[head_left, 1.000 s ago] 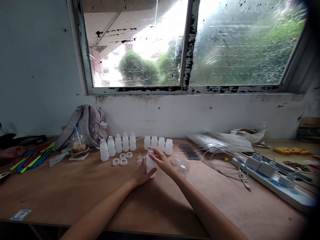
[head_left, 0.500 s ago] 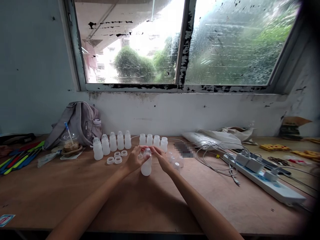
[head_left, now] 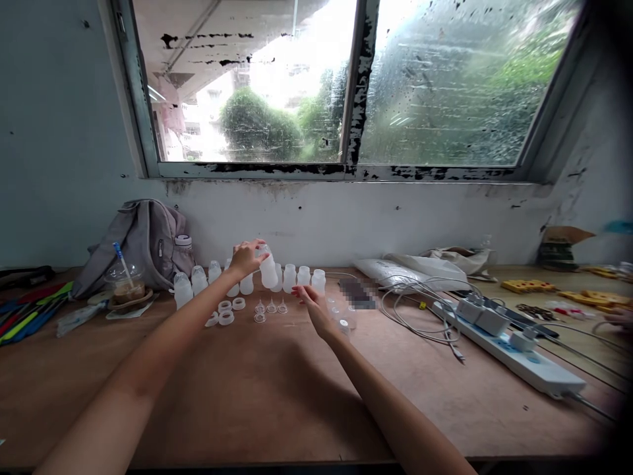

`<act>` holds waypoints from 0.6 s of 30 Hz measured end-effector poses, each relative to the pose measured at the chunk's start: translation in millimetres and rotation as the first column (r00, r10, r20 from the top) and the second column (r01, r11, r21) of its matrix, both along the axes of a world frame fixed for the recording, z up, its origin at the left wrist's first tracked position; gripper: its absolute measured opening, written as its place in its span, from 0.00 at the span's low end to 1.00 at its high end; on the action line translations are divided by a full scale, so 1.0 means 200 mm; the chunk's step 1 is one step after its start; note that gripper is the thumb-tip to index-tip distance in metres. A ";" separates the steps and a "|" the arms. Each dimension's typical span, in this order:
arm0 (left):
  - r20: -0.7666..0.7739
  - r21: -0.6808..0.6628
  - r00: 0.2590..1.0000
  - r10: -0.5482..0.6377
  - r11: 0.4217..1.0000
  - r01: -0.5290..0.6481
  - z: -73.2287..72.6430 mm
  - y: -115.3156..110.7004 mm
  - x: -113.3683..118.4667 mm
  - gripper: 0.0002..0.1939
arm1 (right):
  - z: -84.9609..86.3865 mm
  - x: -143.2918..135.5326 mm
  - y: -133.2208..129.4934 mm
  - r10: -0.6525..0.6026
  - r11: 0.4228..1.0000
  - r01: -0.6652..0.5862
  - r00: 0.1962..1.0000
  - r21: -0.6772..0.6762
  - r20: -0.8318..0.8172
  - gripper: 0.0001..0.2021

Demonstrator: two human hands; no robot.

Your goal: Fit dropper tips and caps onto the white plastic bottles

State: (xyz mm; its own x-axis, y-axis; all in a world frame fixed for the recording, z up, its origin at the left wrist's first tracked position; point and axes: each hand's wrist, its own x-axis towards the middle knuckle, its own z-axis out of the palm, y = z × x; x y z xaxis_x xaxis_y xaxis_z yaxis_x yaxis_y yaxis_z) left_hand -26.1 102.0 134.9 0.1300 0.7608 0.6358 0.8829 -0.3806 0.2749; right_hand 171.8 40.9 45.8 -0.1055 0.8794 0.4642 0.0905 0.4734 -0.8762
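Tabletop point(head_left: 277, 409): brown and flat, set below the window point(head_left: 346, 86), with many small parts near your hands.
Left hand point(head_left: 246, 258): its fingers are clamped on the upper part of a domed-cap bottle point(head_left: 268, 272), which leans slightly and looks raised off the tabletop.
Right hand point(head_left: 314, 303): apart from the left, fingers loosely bent, near the open-necked bottles point(head_left: 318, 282); you show nothing clearly held in it.
Grip risk: you hold the bottle high, on what looks like smooth clear plastic. If the cap is only pressed on, the body could pull free and drop.
Row risk: the capped bottles point(head_left: 182, 290) and open-necked bottles stand close together behind your hands. Lower yours at that lean and its base could clip one and topple its neighbours.
Ring risk: your left forearm passes just beside the white collar rings point(head_left: 226, 318); a low sweep could scatter them.
Teat risk: the clear teats point(head_left: 271, 306) stand between your forearms, light enough to tip or pick up dirt if brushed.
Cap risk: loose clear caps point(head_left: 344, 326) sit just beyond your right wrist, where an outward swing could knock them.
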 end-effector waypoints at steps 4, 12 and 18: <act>-0.097 -0.074 0.990 0.101 0.991 -0.108 -0.05 0.14 -0.01 0.16 | -0.04 -0.01 0.02 -0.026 0.999 0.023 0.997 0.034 0.075 0.19; -0.162 -0.104 0.975 0.149 0.980 -0.167 -0.21 0.28 0.00 0.13 | -0.13 -0.01 0.06 -0.080 0.995 0.066 0.975 0.073 0.208 0.18; -0.113 -0.119 0.989 0.098 0.987 -0.112 -0.28 0.31 -0.03 0.13 | -0.15 -0.01 0.07 -0.104 0.993 0.087 0.966 0.081 0.238 0.18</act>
State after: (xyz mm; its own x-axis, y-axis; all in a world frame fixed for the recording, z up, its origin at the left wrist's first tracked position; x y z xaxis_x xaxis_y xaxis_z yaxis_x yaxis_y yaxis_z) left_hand -31.5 163.8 79.1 0.1071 0.8464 0.5217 0.9429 -0.2528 0.2166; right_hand 169.4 55.5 15.1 -0.1387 0.8576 0.4952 0.3432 0.5107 -0.7883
